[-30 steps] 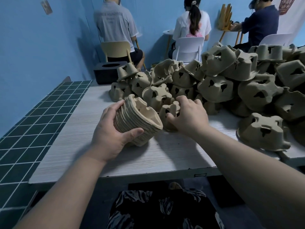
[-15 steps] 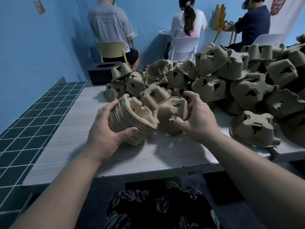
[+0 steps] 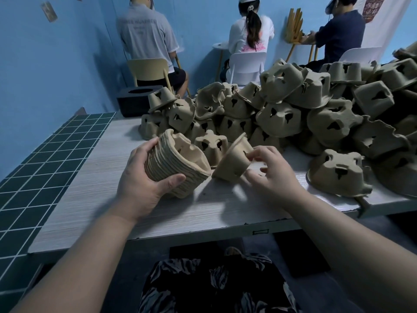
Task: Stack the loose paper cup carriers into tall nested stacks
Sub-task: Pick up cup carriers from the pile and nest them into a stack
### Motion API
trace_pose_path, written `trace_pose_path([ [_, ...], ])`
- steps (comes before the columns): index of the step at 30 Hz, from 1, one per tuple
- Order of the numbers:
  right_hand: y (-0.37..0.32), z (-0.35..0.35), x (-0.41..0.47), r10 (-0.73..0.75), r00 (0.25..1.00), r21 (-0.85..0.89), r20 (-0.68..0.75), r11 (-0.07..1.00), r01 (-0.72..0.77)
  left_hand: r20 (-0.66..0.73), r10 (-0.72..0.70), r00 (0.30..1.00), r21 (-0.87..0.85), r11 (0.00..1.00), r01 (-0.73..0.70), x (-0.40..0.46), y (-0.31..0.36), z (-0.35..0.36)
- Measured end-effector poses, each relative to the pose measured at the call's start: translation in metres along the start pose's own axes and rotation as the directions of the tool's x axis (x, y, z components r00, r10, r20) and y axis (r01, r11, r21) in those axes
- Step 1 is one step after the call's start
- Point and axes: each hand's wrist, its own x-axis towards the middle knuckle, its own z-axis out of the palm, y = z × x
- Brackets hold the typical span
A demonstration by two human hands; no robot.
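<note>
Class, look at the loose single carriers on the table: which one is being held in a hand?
The single carrier tipped on its side in the right hand, beside the nested stack; the others lie untouched.

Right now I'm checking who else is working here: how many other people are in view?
3, all seated at the far wall: one in grey at left, one in white mid, one in navy at right.

Left hand [image 3: 144, 186] curled closed; right hand [image 3: 270, 175] fingers [image 3: 253, 154] pinching.
</note>
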Motion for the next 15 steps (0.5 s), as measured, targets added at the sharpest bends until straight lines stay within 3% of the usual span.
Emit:
trace_pose_path([
  [5,-0.009,-0.009,-0.001,-0.077,0.99,-0.11,-0.115,0.992,0.064,-0.001,0.01,1.0,0.0,1.0,-0.01,0.001,0.002,0.001],
  [12,-0.022,0.0,-0.001,-0.317,0.948,-0.315,0.002,0.9,0.301,0.013,0.002,1.0,0.021,1.0,-0.002,0.002,0.003,0.001],
  [15,-0.022,-0.001,-0.001,-0.371,0.928,-0.294,-0.024,0.89,0.348,0.016,-0.001,1.0,0.023,1.0,0.001,0.002,0.002,0.002],
])
